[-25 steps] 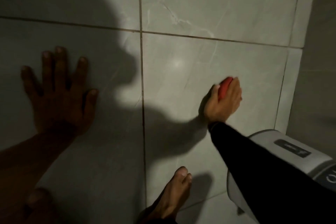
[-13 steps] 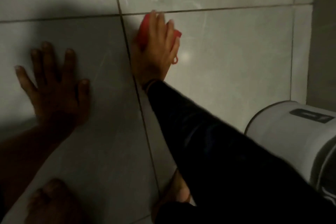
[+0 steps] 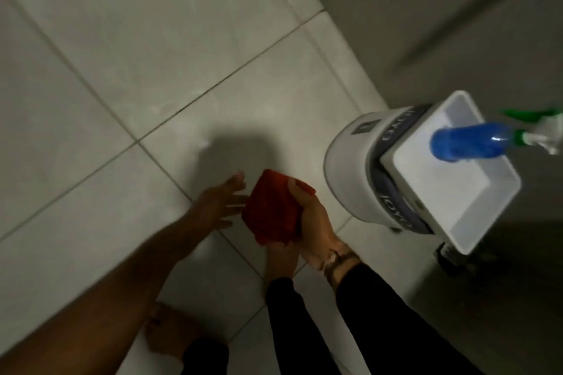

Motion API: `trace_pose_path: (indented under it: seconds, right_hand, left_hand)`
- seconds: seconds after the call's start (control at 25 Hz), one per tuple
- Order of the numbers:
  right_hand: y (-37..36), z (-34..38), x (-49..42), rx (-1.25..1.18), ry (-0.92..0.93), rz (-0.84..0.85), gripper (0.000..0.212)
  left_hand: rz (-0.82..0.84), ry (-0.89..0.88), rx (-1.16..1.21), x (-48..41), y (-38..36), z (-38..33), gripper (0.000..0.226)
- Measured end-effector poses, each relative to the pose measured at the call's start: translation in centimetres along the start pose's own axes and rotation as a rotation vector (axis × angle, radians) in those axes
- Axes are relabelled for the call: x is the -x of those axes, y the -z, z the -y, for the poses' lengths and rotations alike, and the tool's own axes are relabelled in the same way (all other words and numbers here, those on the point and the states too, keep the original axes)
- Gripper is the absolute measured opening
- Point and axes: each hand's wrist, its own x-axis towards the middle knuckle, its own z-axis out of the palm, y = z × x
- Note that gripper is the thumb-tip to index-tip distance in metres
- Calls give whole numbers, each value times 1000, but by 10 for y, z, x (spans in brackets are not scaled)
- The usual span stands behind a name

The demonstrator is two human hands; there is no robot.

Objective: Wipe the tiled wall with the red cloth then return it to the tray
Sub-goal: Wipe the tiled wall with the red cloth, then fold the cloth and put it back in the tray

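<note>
Red cloth (image 3: pixel 272 210) bunched in closed right hand (image 3: pixel 316 224) above pale floor tiles (image 3: pixel 146 70); left hand (image 3: pixel 219 207) spread beside it, apart. White tray (image 3: pixel 487 213) rightward, well clear, holding blue bottle (image 3: pixel 469 143).

The person's left forearm (image 3: pixel 122 280) is bare with no sleeve, the right arm wears a long black sleeve (image 3: pixel 393 323) with a patterned wristband (image 3: pixel 338 262) at its cuff, and both feet are bare below black trouser legs (image 3: pixel 292 329).

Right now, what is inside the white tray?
A blue spray bottle leans in the white tray, with its green nozzle sticking out past the rim. The rest of the floor looks bare; the part under the bottle is hidden.
</note>
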Motion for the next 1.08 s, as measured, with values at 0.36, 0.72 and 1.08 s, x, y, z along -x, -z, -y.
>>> trace_pose_path:
  seconds: [0.36,0.72,1.08]
  right_hand:
    - [188,108,71,-314,75,-232,35]
    - [302,146,-44,-135,21,-557,42]
    - [312,128,-86,316,47,-769,71]
  left_hand:
    - [195,-311,-551,63,-227,-131,33]
    - [-48,-390,-1195,-27,-377,-170,37]
    - [-265,-452,-1277,-47,-400,-149,39]
